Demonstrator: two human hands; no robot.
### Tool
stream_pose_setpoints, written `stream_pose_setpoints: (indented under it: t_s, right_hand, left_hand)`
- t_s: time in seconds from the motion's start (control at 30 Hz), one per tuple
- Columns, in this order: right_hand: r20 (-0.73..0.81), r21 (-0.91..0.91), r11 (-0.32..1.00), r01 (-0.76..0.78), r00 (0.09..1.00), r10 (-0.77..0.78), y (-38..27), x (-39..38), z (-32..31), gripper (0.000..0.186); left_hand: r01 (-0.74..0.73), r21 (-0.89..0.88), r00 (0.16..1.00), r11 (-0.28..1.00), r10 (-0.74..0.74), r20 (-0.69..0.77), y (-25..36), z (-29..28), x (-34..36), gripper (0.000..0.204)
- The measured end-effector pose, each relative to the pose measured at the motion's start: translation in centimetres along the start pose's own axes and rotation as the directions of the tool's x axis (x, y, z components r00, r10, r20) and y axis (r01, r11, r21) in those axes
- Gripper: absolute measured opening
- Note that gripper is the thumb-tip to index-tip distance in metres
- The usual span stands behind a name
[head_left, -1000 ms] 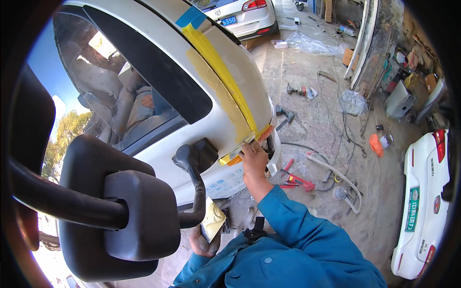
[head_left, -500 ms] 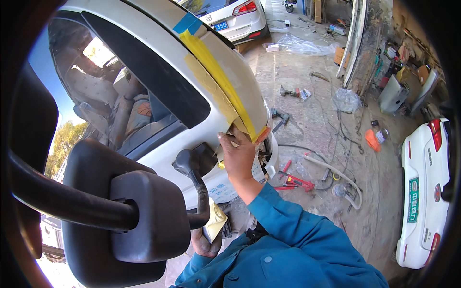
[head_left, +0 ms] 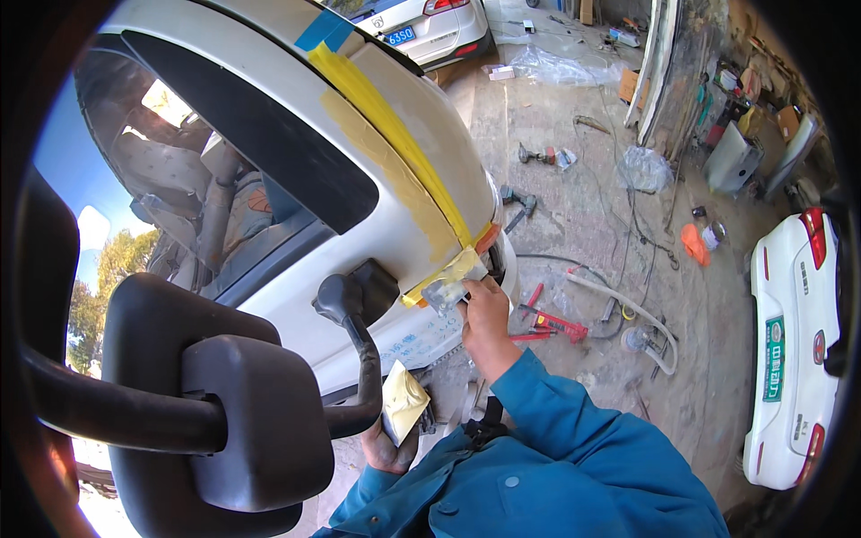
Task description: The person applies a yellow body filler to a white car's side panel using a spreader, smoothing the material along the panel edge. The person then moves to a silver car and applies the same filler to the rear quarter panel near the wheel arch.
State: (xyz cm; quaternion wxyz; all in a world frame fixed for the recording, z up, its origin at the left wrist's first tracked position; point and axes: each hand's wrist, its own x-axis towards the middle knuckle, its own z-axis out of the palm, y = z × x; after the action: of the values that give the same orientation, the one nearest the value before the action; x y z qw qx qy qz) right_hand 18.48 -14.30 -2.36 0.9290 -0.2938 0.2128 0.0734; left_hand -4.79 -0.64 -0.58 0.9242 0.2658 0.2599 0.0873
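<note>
Two hands were engaged: your right hand (head_left: 484,309) pinched the spreader (head_left: 446,291) flat against the yellow filler (head_left: 395,152) on the van panel (head_left: 404,242); your left hand (head_left: 387,448) gripped the filler board (head_left: 402,401) below. A shallow blade angle and even pressure suited this pass.

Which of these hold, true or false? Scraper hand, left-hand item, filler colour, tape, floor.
1. The right hand presses a flat scraper against the white vehicle body. True.
2. The left hand is empty. False: it holds a board smeared with yellowish filler.
3. The filler streak on the body is yellow. True.
4. Red tape sits at the top of the streak. False: the tape there is blue.
5. The floor is bare. False: tools, hoses and plastic sheeting lie scattered on it.
</note>
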Motion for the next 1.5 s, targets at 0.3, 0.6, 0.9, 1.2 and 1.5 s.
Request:
stream_pose_setpoints:
  t_s: [0.3,0.6,0.9,1.2,1.5]
  right_hand:
    - [-0.013,-0.063,0.998,0.013,1.000,-0.014,3.0,2.5,-0.3,0.018]
    - [0.131,-0.393,0.910,0.134,0.987,-0.089,2.6,2.8,3.4,0.020]
    - [0.264,-0.400,0.876,0.269,0.949,-0.171,0.5,-1.1,-3.3,0.028]
    - [0.679,-0.552,0.419,0.720,0.681,-0.274,-7.6,-9.5,-6.2,0.035]
    - [0.825,-0.555,-0.044,0.830,0.544,-0.153,-13.2,-8.7,-9.6,0.056]
  left_hand:
    - [-0.007,0.061,0.999,0.998,0.009,-0.038,0.7,-1.1,0.3,0.063]
    - [-0.014,0.088,0.999,0.996,0.018,-0.045,1.0,-1.5,1.2,0.063]
    - [0.069,0.074,0.998,0.995,-0.069,0.003,-0.2,-0.3,1.8,0.060]
    - [0.100,0.066,0.991,0.993,-0.105,0.077,-3.2,4.3,4.6,0.060]
    - [0.089,-0.019,0.994,0.996,-0.087,0.065,-6.5,8.4,6.0,0.061]
